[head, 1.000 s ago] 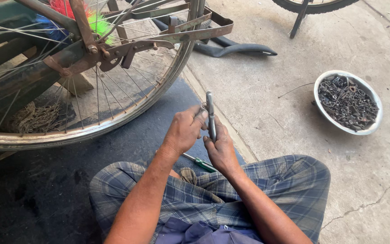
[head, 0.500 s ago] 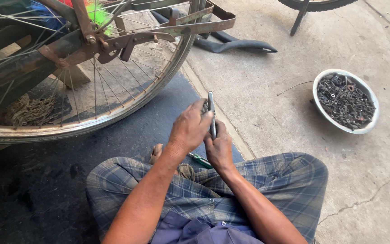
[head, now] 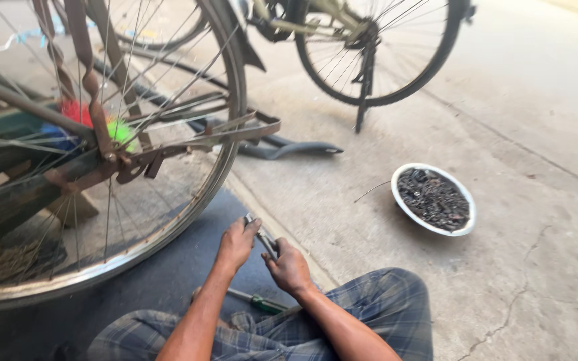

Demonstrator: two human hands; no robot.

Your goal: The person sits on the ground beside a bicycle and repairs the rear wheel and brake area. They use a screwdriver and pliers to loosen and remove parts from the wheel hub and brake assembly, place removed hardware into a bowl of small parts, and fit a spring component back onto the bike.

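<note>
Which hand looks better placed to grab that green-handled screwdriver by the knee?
Probably the right hand: it sits closer above the green-handled screwdriver. The left hand grips the slim metal tool's upper end, farther off.

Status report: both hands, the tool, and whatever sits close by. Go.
Left hand and right hand both gripping the small metal tool, fingers closed. Held low beside the bare wheel rim. Green-handled screwdriver under the hands; bowl of dark scrap apart, to the right.

Head view, downward, near hands (head: 262, 257)
</note>
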